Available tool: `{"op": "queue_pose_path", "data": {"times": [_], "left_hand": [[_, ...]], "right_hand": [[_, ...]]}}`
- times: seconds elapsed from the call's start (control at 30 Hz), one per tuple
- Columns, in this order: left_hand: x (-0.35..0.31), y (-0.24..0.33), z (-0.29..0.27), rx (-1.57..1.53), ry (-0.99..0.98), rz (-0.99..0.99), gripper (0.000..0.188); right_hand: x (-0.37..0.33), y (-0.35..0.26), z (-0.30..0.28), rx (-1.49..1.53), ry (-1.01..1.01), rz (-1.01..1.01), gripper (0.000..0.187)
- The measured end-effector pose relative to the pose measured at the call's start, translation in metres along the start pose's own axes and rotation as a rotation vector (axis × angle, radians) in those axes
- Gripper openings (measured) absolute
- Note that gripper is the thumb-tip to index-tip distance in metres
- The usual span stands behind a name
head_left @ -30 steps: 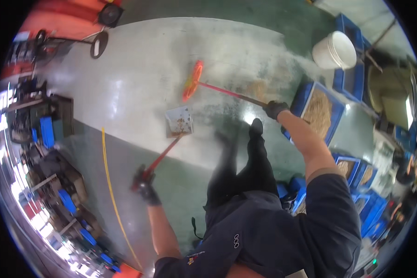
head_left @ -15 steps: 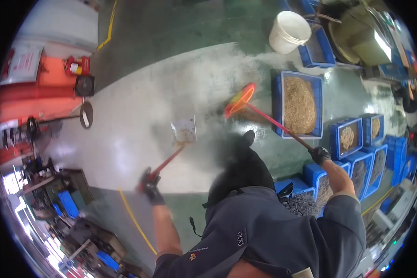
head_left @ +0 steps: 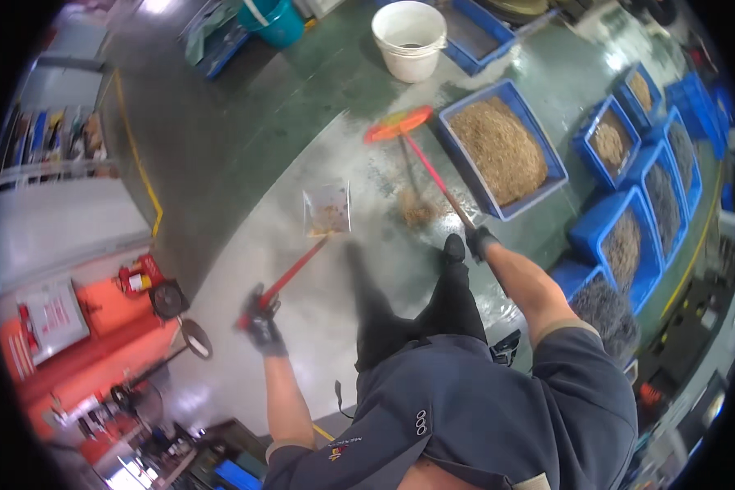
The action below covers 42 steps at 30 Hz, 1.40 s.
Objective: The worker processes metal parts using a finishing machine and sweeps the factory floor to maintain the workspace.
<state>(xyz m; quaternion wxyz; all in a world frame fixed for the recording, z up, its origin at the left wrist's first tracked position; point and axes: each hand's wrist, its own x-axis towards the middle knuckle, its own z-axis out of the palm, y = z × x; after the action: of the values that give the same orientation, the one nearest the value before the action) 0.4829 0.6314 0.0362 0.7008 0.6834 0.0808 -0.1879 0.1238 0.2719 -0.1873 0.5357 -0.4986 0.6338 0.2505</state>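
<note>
My left hand (head_left: pixel 263 320), in a dark glove, is closed round the red handle of a long-handled dustpan (head_left: pixel 328 209). The pan is pale and shiny, with brownish bits on it, and hangs low over or rests on the floor; I cannot tell which. My right hand (head_left: pixel 481 242), also gloved, grips the brown end of a broom (head_left: pixel 398 123) with a pinkish-red stick and an orange head. That head is ahead of me, just left of a large blue crate of tan shavings (head_left: pixel 500 153). A small heap of brownish debris (head_left: pixel 417 210) lies on the floor between dustpan and crate.
A white bucket (head_left: pixel 409 67) stands ahead, beside another blue crate (head_left: pixel 475 41). Several blue crates (head_left: pixel 581 233) with shavings or grey material line my right. Ahead left is a teal bucket (head_left: pixel 276 23). A round-based stand (head_left: pixel 196 339) and red equipment (head_left: pixel 90 327) are on the left.
The view has turned, so the crates and bucket appear shifted. My right hand has come inward, nearer my legs, with the broom. The debris heap on the floor now shows; both hands keep their hold.
</note>
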Motion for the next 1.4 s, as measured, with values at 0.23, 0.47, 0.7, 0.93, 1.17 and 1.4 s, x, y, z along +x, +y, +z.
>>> {"op": "queue_pose_path", "data": {"times": [0.23, 0.47, 0.7, 0.93, 1.17, 1.4], "left_hand": [[0.135, 0.009, 0.008, 0.060, -0.378, -0.104, 0.032], [0.199, 0.027, 0.034, 0.258, -0.599, -0.106, 0.032], [0.209, 0.039, 0.082, 0.446, -0.768, -0.086, 0.026], [0.224, 0.030, 0.090, 0.447, -0.868, -0.104, 0.026], [0.229, 0.022, 0.099, 0.312, -0.862, -0.252, 0.025], [0.214, 0.043, 0.065, 0.424, -0.760, -0.086, 0.026]], "right_hand": [[-0.173, 0.136, 0.119, 0.147, 0.029, 0.348, 0.050], [-0.232, 0.139, 0.198, 0.442, 0.099, 0.313, 0.048], [-0.189, 0.100, 0.233, 0.722, 0.025, 0.444, 0.058], [-0.253, 0.127, 0.314, 0.968, -0.066, 0.420, 0.062], [-0.227, 0.118, 0.323, 1.137, -0.054, 0.381, 0.061], [-0.278, 0.087, 0.292, 0.768, 0.018, 0.347, 0.058]]}}
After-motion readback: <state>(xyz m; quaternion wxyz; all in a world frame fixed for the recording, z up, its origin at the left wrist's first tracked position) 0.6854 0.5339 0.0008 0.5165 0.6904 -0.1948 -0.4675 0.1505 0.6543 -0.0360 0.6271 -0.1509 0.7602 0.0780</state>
